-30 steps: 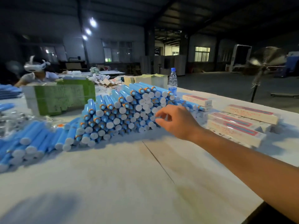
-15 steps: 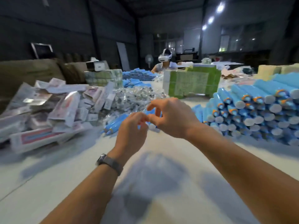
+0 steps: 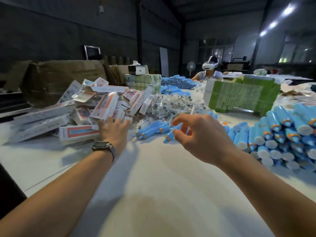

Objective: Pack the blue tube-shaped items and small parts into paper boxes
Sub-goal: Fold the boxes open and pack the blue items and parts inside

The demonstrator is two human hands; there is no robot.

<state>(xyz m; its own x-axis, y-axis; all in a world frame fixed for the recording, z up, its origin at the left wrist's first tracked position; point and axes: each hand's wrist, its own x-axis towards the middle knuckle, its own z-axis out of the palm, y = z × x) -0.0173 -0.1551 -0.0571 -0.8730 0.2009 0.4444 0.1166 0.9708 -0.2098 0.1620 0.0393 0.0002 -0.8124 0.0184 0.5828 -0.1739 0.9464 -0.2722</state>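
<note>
Half a second ago the two hands were close together; now they are apart. The left hand has gone out to 11 o'clock, fingers straight, touching the heap of paper boxes. The right hand hovers with loose, curled fingers, holding nothing. A few loose blue tubes lie between the hands. The big stack of blue tubes sits at 3 o'clock. Bags of small parts lie farther back, at 12 o'clock.

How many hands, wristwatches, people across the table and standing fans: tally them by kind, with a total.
Hands: 2 (left hand, right hand)
Wristwatch: 1
Person across the table: 1
Standing fan: 1
Total: 5
</note>
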